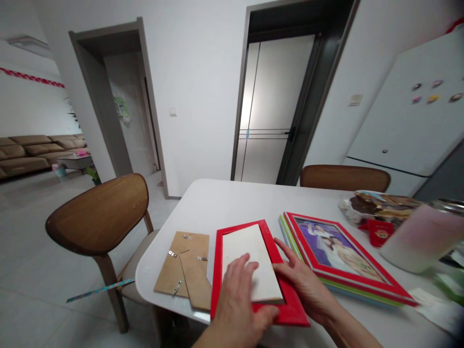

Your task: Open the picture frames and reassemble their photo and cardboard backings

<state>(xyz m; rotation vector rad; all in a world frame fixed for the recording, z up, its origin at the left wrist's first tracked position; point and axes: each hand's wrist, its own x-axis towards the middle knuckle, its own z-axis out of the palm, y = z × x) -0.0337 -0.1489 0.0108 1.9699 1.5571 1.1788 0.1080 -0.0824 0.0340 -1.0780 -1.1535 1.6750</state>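
A red picture frame (267, 232) lies on the white table, with a white board (250, 241) in its opening, slightly askew. Over the board's lower left part rests my left hand (239, 299), fingers spread and thumb across the frame's lower edge. My right hand (300, 280) is at the frame's right side, its fingers apart and touching the red border. To the left lies a brown backing board (166, 273) with metal clips and a stand flap. On the right, a red frame with a photo (337, 246) sits on top of other frames.
A pinkish container (420, 237), a red packet (380, 233) and plastic-wrapped items (384, 205) stand at the table's right. Wooden chairs are at the left (105, 212) and far side (344, 178). The table's rounded edge (139, 270) is at the left.
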